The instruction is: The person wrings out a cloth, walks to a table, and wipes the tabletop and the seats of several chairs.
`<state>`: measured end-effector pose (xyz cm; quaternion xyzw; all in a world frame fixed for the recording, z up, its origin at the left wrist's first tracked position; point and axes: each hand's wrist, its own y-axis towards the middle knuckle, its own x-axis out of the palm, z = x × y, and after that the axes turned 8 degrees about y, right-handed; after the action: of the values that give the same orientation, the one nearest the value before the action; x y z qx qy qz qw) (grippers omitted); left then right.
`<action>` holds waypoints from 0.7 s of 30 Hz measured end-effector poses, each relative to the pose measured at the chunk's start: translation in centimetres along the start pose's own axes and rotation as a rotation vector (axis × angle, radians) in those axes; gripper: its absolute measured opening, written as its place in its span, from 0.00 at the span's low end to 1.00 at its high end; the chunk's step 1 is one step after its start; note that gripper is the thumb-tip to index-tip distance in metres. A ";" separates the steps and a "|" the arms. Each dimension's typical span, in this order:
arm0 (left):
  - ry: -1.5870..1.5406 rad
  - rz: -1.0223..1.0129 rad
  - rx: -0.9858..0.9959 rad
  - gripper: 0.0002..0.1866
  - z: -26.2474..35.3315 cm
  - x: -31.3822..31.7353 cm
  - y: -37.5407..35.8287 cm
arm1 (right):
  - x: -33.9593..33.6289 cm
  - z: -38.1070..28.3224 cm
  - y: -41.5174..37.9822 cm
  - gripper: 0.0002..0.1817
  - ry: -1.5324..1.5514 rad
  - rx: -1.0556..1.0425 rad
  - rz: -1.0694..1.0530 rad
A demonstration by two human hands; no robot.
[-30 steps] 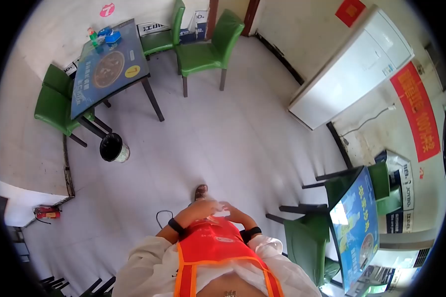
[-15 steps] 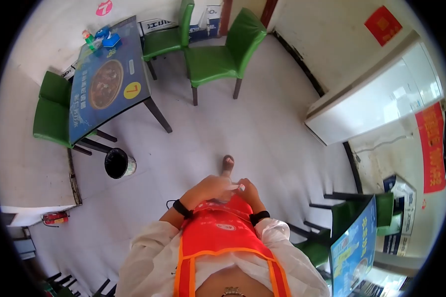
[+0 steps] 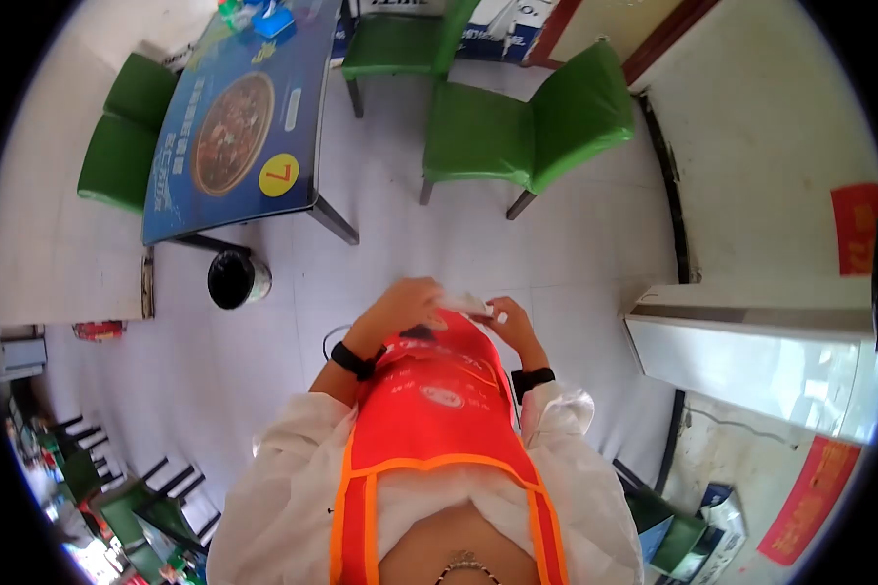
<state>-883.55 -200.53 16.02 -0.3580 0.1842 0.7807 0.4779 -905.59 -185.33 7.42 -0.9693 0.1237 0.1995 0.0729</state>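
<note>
A thin, crumpled whitish piece (image 3: 466,304), like tissue or plastic film, stretches between my hands above the red apron. My left hand (image 3: 407,304) has its fingers closed on the left end of it. At the other end, my right hand (image 3: 510,320) pinches it between bent fingers. The exact kind of the piece is too blurred to tell. Below the hands hangs the red apron (image 3: 429,429) with orange edging and white print, worn over white sleeves. Black bands circle both wrists.
A blue table (image 3: 190,210) marked 7 stands front left, with green chairs (image 3: 483,132) around it. A black-lined bin (image 3: 232,280) is by its leg. On the right, a white cabinet-like box (image 3: 741,366) juts from the wall. More chairs are at lower left and lower right.
My hands have moved forward and farther apart, and more of the whitish piece shows between them. The camera view has turned, shifting the furniture across the picture.
</note>
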 end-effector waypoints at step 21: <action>-0.082 0.381 -0.323 0.09 -22.7 -21.2 28.6 | -7.5 -14.2 41.0 0.16 0.074 0.222 -0.074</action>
<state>-893.93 -241.45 14.75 -0.3567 0.1019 0.8898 0.2658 -917.99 -225.74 19.62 -0.9659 0.1117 0.1456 0.1825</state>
